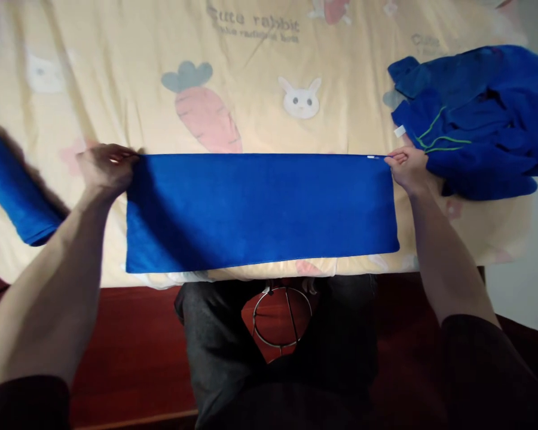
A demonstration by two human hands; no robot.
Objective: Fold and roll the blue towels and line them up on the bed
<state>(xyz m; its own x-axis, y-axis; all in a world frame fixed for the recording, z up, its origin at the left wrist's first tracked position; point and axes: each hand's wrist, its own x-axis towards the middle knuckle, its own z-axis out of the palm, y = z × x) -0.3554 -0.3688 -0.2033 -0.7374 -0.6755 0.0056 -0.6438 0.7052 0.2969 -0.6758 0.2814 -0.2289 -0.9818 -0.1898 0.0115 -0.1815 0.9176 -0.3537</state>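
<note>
Nearest us are our dark sleeves (24, 401) and trousers (226, 340), below the near edge of the printed sheet (260, 77). Our left hand (107, 168) pinches the far left corner of a rectangular blue cloth (260, 209), thumb and fingers pressed together; our right hand (410, 168) grips the far right corner likewise, beside a small white label (370, 157). Between them the cloth spans the near part of the sheet, its far edge drawn straight. Further out, a compact blue roll (18, 185) lies at left, and a crumpled blue heap (484, 119) with green trim lies at right. We judge the roll finished, the held cloth straightened but not made compact, and the heap left to sort.
</note>
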